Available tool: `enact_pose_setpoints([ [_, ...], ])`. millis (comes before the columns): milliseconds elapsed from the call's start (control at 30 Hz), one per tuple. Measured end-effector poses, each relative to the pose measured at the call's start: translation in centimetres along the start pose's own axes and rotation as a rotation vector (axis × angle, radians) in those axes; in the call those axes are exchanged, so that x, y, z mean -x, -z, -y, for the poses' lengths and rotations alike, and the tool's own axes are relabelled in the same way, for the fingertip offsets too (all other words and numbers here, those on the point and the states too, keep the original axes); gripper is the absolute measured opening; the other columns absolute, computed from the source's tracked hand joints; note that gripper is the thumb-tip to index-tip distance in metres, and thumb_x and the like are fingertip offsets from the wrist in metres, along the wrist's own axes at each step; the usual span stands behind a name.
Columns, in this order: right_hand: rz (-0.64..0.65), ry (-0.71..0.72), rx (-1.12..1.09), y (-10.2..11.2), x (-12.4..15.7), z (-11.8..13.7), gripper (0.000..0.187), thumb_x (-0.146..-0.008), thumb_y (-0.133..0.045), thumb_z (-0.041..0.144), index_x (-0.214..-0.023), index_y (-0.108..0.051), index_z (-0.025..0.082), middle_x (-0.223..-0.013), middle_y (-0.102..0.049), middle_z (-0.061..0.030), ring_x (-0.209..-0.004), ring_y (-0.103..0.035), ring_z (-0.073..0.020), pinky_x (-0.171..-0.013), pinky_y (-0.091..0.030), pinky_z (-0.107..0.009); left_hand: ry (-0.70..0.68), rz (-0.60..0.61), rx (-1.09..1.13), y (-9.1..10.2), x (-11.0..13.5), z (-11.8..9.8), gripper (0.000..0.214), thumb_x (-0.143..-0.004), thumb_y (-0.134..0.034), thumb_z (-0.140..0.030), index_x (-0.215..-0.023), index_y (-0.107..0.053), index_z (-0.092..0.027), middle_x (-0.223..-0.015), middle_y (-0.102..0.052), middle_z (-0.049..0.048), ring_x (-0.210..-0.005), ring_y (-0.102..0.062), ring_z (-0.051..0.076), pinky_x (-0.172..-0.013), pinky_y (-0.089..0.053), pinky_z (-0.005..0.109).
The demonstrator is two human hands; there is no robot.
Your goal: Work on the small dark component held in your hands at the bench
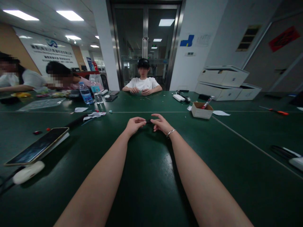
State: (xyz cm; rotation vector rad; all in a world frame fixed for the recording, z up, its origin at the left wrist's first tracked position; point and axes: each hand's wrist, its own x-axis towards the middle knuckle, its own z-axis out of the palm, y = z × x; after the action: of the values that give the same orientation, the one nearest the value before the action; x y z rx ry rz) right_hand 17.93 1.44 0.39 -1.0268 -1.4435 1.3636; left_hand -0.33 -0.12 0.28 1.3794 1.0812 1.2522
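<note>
Over the middle of the green table (146, 176), a small dark object (148, 121) spans the gap between my hands; its kind is too small to make out. My left hand (135, 125) is closed, thumb and fingers pinching the object's left end. At its right end is my right hand (162, 124), with a bracelet at the wrist. The index finger of that hand is raised and the other fingers curl near the object. Whether the right fingertips grip it or only touch it, I cannot tell.
A phone (38, 146) rests at the left beside a white rounded device (28, 172). Bottles (86, 93) stand farther back. A small open box (202, 110) holding a pen-like item sits right of my hands, and a screwdriver (274, 110) lies far right. A person (143, 83) sits opposite.
</note>
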Motion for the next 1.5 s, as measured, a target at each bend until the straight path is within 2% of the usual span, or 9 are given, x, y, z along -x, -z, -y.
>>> enact_pose_setpoints([
  [167,0.033,0.001,0.098,0.01,-0.11,-0.07,0.021,-0.082,-0.059,0.027,-0.099,-0.055,0.015,-0.067,-0.065,-0.0016,-0.036,-0.047,-0.0044,-0.036,-0.045,-0.016,0.004,0.007,0.003,-0.04,-0.03,-0.06,0.035,-0.053,-0.08,-0.031,-0.079,-0.067,-0.011,-0.069,-0.067,0.0063,-0.066,-0.062,0.015,-0.069,-0.047,0.031],
  [300,0.012,0.057,-0.033,0.25,0.18,0.06,0.06,-0.068,-0.069,0.015,-0.12,-0.043,0.03,-0.092,-0.063,0.0017,-0.044,-0.054,-0.0042,-0.043,-0.052,-0.019,0.014,-0.001,0.02,-0.01,-0.15,0.06,0.035,-0.053,-0.08,-0.03,-0.079,-0.067,-0.011,-0.068,-0.067,0.0057,-0.066,-0.062,0.014,-0.069,-0.048,0.031],
  [500,0.01,0.011,0.119,-0.18,-0.17,-0.07,0.025,-0.084,-0.051,0.033,-0.101,-0.054,0.015,-0.069,-0.063,-0.0024,-0.035,-0.044,-0.0039,-0.033,-0.042,-0.016,0.018,0.021,0.024,0.02,-0.13,0.01,0.035,-0.053,-0.08,-0.031,-0.079,-0.067,-0.011,-0.069,-0.067,0.0054,-0.066,-0.062,0.014,-0.069,-0.048,0.03],
  [633,-0.005,0.071,-0.007,-0.01,0.25,0.27,0.051,-0.072,-0.06,0.017,-0.119,-0.043,0.029,-0.101,-0.061,-0.0013,-0.041,-0.051,-0.0023,-0.041,-0.05,-0.019,0.031,-0.003,0.038,-0.04,-0.18,0.01,0.035,-0.052,-0.081,-0.03,-0.078,-0.067,-0.011,-0.068,-0.067,0.005,-0.065,-0.062,0.014,-0.069,-0.048,0.03],
  [833,-0.009,-0.039,0.112,-0.26,0.11,0.46,0.026,-0.088,-0.046,0.035,-0.105,-0.053,0.016,-0.068,-0.062,-0.0022,-0.035,-0.044,-0.0045,-0.036,-0.045,-0.018,0.027,0.005,0.032,-0.09,-0.13,-0.01,0.034,-0.053,-0.08,-0.03,-0.078,-0.067,-0.011,-0.068,-0.067,0.0053,-0.066,-0.062,0.014,-0.069,-0.048,0.031],
  [1000,0.014,0.035,-0.003,-0.1,0.28,0.39,0.048,-0.075,-0.058,0.016,-0.12,-0.043,0.027,-0.091,-0.062,0.0004,-0.042,-0.051,-0.003,-0.043,-0.052,-0.02,0.032,-0.003,0.039,-0.09,-0.11,0.0,0.033,-0.054,-0.08,-0.029,-0.078,-0.066,-0.011,-0.067,-0.067,0.0048,-0.065,-0.062,0.014,-0.07,-0.048,0.031],
  [1167,-0.024,-0.051,0.072,-0.24,0.16,0.37,0.024,-0.085,-0.052,0.028,-0.106,-0.051,0.017,-0.066,-0.062,-0.0004,-0.036,-0.046,-0.0047,-0.036,-0.046,-0.017,0.015,0.005,0.026,0.08,-0.21,0.22,0.032,-0.056,-0.079,-0.029,-0.08,-0.067,-0.011,-0.069,-0.067,0.0055,-0.067,-0.063,0.014,-0.07,-0.049,0.031],
  [1300,-0.01,0.003,-0.035,-0.2,0.23,0.4,0.037,-0.074,-0.061,0.011,-0.107,-0.049,0.022,-0.082,-0.065,0.0008,-0.041,-0.051,-0.0042,-0.043,-0.052,-0.021,0.022,0.0,0.027,0.16,-0.28,0.33,0.032,-0.056,-0.079,-0.029,-0.079,-0.066,-0.01,-0.069,-0.067,0.0059,-0.066,-0.063,0.014,-0.069,-0.049,0.03],
  [1500,0.016,-0.018,0.084,-0.27,0.27,0.48,0.021,-0.077,-0.06,0.018,-0.097,-0.052,0.018,-0.076,-0.065,-0.0007,-0.038,-0.047,-0.0027,-0.037,-0.047,-0.016,0.02,-0.01,0.028,-0.02,-0.3,0.26,0.029,-0.056,-0.078,-0.027,-0.076,-0.065,-0.01,-0.067,-0.066,0.0052,-0.064,-0.062,0.013,-0.067,-0.049,0.03],
])
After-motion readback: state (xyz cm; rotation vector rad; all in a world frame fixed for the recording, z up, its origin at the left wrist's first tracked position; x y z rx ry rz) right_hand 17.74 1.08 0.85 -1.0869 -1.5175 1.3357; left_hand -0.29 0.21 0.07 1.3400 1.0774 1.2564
